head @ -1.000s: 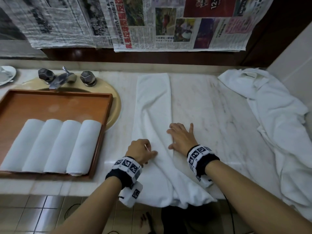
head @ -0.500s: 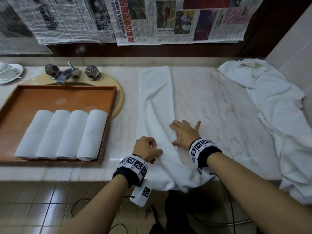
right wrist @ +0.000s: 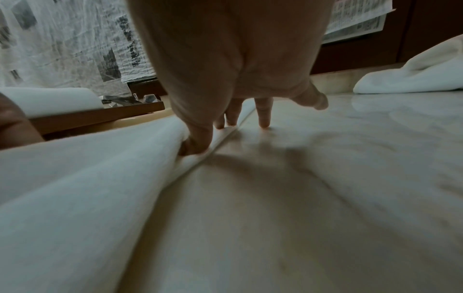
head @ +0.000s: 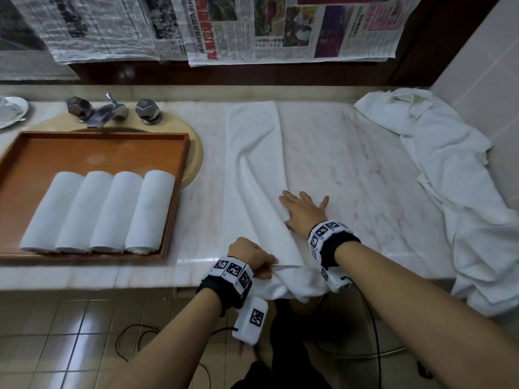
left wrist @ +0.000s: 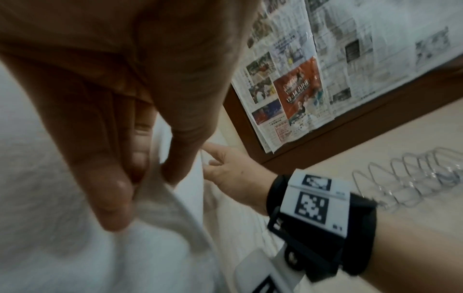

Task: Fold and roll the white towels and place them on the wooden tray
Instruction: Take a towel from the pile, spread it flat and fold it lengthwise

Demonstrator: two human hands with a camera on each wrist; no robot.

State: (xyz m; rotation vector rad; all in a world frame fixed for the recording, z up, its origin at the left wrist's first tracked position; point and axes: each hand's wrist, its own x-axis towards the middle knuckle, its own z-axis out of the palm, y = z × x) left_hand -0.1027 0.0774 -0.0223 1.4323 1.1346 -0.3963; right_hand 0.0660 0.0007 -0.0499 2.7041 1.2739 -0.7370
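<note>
Left hand (head: 250, 255) clenched at the near counter edge, thumb and fingertips (left wrist: 110, 190) pinching a bunched fold of the long white terry towel (head: 254, 153). Right hand (head: 302, 213) spread flat, fingers straight, pressing the towel's right-hand edge against the pale marble counter (head: 351, 175); some fingertips (right wrist: 263, 119) on bare stone just past the hem. Towel folded into a narrow strip running from the far wall to the near edge, near end drooping over the lip.

Soft, limp, light stuff by the look of it: no stiffness to hold a crease, likely to sag and skew wherever unsupported. Probably best taken at the near hem with both hands and rolled tight against the counter.

Off to the left, wooden rectangular tray (head: 95, 141) over the sink, four rolled white towels (head: 98, 211) lined up inside, room left at the far side. Far right, crumpled heap of white towels (head: 449, 169) waiting.
</note>
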